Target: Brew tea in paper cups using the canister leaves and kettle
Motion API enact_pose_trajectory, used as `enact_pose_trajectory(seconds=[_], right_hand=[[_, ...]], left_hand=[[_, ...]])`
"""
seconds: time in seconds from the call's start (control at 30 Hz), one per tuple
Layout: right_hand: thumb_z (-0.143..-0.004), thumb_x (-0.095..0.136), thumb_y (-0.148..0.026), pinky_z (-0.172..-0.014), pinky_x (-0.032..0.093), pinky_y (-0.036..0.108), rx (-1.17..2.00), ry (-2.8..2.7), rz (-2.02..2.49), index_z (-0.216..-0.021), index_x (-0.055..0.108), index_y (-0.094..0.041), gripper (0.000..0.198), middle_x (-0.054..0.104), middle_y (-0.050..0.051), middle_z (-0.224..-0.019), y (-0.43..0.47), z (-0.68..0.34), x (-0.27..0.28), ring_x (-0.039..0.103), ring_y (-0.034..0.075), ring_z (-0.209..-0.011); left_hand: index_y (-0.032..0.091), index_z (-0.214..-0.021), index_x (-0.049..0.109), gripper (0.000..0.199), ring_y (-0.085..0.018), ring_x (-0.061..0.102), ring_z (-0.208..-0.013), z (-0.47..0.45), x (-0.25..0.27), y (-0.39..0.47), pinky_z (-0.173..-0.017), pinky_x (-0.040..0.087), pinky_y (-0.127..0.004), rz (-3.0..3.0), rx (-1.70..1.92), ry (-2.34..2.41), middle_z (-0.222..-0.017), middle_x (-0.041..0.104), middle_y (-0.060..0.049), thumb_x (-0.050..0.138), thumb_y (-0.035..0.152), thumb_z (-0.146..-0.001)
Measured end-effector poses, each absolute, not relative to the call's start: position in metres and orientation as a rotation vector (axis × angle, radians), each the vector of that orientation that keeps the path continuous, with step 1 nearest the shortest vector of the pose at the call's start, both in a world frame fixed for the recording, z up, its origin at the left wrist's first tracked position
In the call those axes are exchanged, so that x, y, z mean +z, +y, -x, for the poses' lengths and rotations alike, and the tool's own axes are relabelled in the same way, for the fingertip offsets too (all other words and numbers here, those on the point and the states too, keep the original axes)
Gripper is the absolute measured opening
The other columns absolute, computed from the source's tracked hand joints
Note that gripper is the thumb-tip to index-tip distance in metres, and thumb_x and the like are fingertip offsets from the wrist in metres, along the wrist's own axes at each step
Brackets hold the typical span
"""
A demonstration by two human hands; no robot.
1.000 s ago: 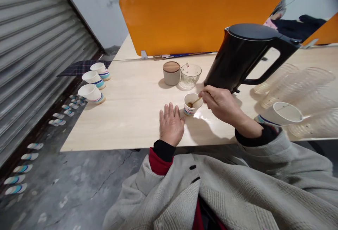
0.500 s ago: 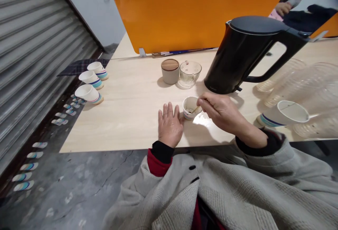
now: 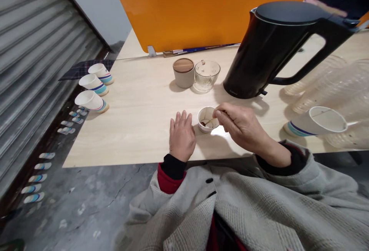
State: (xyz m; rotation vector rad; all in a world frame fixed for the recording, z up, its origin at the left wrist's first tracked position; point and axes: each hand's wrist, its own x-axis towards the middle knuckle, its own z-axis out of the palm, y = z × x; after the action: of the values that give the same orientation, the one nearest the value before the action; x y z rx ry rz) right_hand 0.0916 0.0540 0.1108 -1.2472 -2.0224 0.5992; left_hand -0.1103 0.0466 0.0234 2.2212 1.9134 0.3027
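A small white paper cup (image 3: 206, 128) stands near the table's front edge, between my two hands. My right hand (image 3: 240, 128) pinches a thin, pale stirring stick (image 3: 210, 120) whose lower end reaches into the cup. Something small and dark shows at the bottom of the cup, too small to name. My left hand (image 3: 182, 137) lies flat on the table just left of the cup, fingers stretched out and holding nothing. Behind the cup are a ribbed glass cup (image 3: 206, 76) and a grey jar with a wooden lid (image 3: 183, 75).
A big black kettle (image 3: 268, 51) stands behind my right hand. Another paper cup (image 3: 317, 122) and clear plastic containers (image 3: 353, 85) are at the right. Several paper cups (image 3: 91, 101) line the left edge. An orange divider (image 3: 184, 12) rises behind; a person sits beyond it.
The view has shifted slightly, so the kettle looks larger and higher. My left hand has drawn a little away from the cup. My right hand keeps the stick in the cup.
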Motion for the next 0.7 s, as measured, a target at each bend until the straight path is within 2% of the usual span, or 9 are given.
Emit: enact_pose_trajectory(seconds=[0.13,0.27,0.4,0.53,0.7], right_hand=[[-0.110,0.048,-0.035,-0.062,0.040,0.030,0.712,-1.943,1.180,-0.087,0.059,-0.023,0.029,0.058,-0.003,-0.064,0.055,-0.084,0.103,0.056,0.013,-0.057],[-0.111,0.048,-0.034,-0.060,0.043,0.027,0.783,-1.936,1.108,-0.092,0.061,-0.022,0.026,0.059,-0.004,-0.064,0.055,-0.081,0.098,0.058,0.012,-0.055],[-0.111,0.050,-0.033,-0.061,0.042,0.028,0.668,-1.987,1.115,-0.094,0.063,-0.022,0.024,0.062,-0.002,-0.070,0.053,-0.088,0.105,0.058,0.013,-0.059],[-0.109,0.052,-0.032,-0.064,0.040,0.030,0.489,-2.089,1.178,-0.091,0.063,-0.021,0.024,0.066,0.002,-0.076,0.054,-0.090,0.111,0.058,0.016,-0.066],[-0.111,0.050,-0.029,-0.061,0.040,0.028,0.577,-2.128,1.078,-0.093,0.062,-0.020,0.024,0.063,-0.001,-0.073,0.058,-0.077,0.105,0.056,0.013,-0.062]], left_hand=[[0.018,-0.157,0.058,0.055,-0.026,0.039,-0.166,0.118,0.019,0.047,-0.139,0.027,-0.055,-2.103,0.491,1.871,-0.171,0.052,-0.008,0.033,0.014,-0.108],[0.014,-0.155,0.058,0.053,-0.028,0.045,-0.163,0.123,0.010,0.047,-0.139,0.027,-0.057,-2.029,0.660,1.823,-0.165,0.059,-0.013,0.040,0.012,-0.106],[0.018,-0.151,0.062,0.055,-0.031,0.050,-0.159,0.126,0.001,0.046,-0.137,0.029,-0.063,-1.990,0.870,1.764,-0.160,0.064,-0.012,0.042,0.006,-0.100],[0.020,-0.148,0.064,0.055,-0.032,0.049,-0.159,0.126,-0.003,0.046,-0.136,0.030,-0.065,-1.978,0.933,1.734,-0.158,0.066,-0.011,0.043,0.005,-0.099],[0.015,-0.150,0.061,0.051,-0.035,0.048,-0.160,0.126,-0.002,0.046,-0.136,0.029,-0.067,-1.959,0.925,1.721,-0.156,0.067,-0.014,0.048,0.009,-0.100]])
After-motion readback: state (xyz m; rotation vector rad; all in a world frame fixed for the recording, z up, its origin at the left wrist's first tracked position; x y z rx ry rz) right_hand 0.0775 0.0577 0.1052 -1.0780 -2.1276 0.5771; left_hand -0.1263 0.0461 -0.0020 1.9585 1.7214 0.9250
